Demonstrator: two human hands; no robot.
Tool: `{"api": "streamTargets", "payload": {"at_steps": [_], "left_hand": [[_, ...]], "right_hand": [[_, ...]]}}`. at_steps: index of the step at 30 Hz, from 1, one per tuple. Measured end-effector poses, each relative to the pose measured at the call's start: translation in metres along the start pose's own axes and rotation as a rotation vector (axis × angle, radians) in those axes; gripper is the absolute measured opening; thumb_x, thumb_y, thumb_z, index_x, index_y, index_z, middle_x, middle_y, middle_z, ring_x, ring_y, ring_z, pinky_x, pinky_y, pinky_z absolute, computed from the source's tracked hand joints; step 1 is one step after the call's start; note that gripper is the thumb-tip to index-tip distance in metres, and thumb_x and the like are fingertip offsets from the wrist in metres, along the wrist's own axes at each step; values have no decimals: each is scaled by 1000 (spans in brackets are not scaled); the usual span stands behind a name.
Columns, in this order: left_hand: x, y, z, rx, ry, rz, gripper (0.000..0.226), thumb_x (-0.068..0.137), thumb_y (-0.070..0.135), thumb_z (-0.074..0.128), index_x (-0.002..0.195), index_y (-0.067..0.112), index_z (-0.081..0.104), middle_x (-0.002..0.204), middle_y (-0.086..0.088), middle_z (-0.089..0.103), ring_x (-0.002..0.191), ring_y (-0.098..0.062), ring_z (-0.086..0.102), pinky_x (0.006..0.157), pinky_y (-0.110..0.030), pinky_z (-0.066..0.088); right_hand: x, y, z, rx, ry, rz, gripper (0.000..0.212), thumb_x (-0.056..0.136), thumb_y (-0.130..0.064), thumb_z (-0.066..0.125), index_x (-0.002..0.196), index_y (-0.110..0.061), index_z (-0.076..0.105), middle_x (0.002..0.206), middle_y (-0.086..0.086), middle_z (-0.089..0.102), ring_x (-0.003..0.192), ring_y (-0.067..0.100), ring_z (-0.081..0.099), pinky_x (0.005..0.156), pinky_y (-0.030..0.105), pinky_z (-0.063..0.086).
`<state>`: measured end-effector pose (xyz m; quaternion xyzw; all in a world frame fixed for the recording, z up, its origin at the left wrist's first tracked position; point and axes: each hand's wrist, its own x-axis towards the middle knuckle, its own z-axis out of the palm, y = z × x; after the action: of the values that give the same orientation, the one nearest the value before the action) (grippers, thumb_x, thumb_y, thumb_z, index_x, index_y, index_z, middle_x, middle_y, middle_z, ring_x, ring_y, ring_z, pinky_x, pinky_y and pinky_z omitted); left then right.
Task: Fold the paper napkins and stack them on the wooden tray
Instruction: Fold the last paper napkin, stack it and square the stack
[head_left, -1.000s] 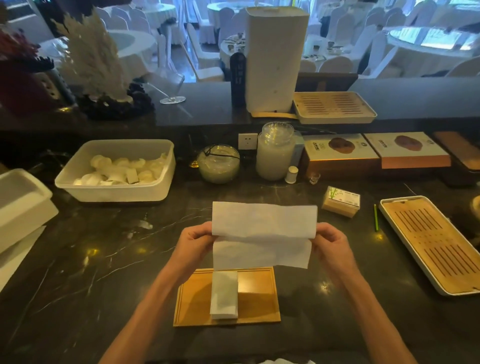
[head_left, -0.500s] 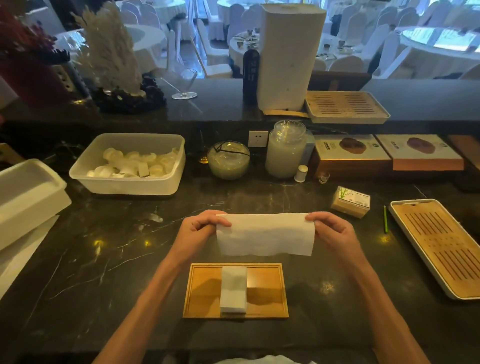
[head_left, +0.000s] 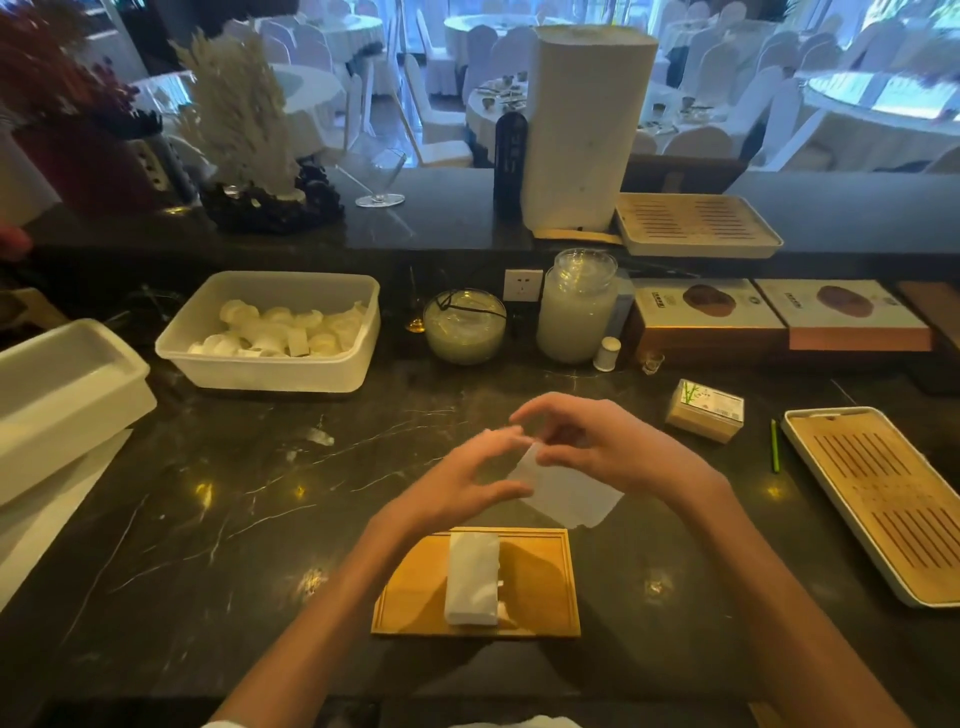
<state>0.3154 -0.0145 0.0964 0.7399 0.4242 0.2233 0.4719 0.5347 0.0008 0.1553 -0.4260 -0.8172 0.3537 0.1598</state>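
A white paper napkin (head_left: 569, 493) hangs folded between my hands, above the dark marble counter and just beyond the wooden tray (head_left: 540, 587). My left hand (head_left: 467, 480) pinches its left edge and my right hand (head_left: 608, 447) pinches its top, the two hands close together. A small stack of folded napkins (head_left: 471, 577) lies lengthwise on the tray's middle. The napkin's upper part is hidden behind my fingers.
A white tub of rolled cloths (head_left: 270, 332) stands at the back left, a white box (head_left: 62, 395) at the far left. Two glass jars (head_left: 574, 306), a small toothpick box (head_left: 705, 410) and a slatted tea tray (head_left: 883, 493) sit to the right.
The napkin was held wide between hands far apart; now both hands have come together in the middle and the napkin is folded narrower, hanging tilted to the right.
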Motion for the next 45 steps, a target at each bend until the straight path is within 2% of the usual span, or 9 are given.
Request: {"api": "streamTargets", "payload": {"at_steps": [4,7,9,12,17,21,28,35,45], "left_hand": [[-2,7,9,-206,125,5,25,92,39,63,109,23,72,108,-2,72,102,-20,69,86,-39,60],[-5,6,10,-387,303,-7,13,93,31,66,103,29,74,103,9,76,100,-12,73,76,-24,60],[-8,4,8,-478,386,-36,14,92,27,66,103,26,74,102,10,77,100,-12,74,74,-22,61],[-10,1,3,-494,414,-69,17,95,20,65,108,16,74,103,4,78,100,-16,74,74,-25,62],[-12,-1,-1,-483,406,-100,18,93,25,67,108,22,74,104,5,78,101,-16,74,72,-25,63],[-15,3,-2,-527,332,-116,33,82,39,70,114,31,70,109,13,76,105,-10,73,73,-22,62],[-17,8,-5,-526,297,-114,20,97,22,63,114,28,71,109,7,77,105,-13,73,74,-25,63],[-19,22,-6,-571,303,-84,28,85,38,67,112,33,72,111,5,77,106,-16,73,73,-26,62],[-29,28,-10,-485,342,28,33,100,10,56,104,35,78,107,15,75,105,-6,70,70,-19,59]], "right_hand": [[0,-2,-3,53,210,-52,44,95,-25,65,129,-48,51,103,-25,64,104,-9,62,83,8,52],[-15,10,7,406,520,123,50,90,-64,51,134,-41,53,110,-26,68,107,-2,65,82,17,56],[-26,23,26,666,458,202,54,87,-71,42,125,-37,61,109,-17,75,105,6,70,81,25,59],[-33,27,56,728,373,261,39,92,-51,52,113,-25,71,104,-8,78,96,13,74,72,21,60],[-31,28,69,725,523,311,10,93,-27,69,99,-24,76,92,-8,77,85,11,73,66,20,59],[-30,29,68,745,563,347,10,93,-25,69,100,-22,75,88,-9,77,78,4,72,61,17,57],[-35,25,58,758,511,329,11,94,-25,68,103,-29,73,93,-17,77,87,2,73,64,12,56],[-34,22,48,802,538,314,12,93,-21,70,102,-28,73,95,-14,77,90,7,74,62,15,58],[-33,6,41,827,571,249,14,94,-14,67,101,-25,73,90,-14,77,86,-1,72,55,12,54]]}}
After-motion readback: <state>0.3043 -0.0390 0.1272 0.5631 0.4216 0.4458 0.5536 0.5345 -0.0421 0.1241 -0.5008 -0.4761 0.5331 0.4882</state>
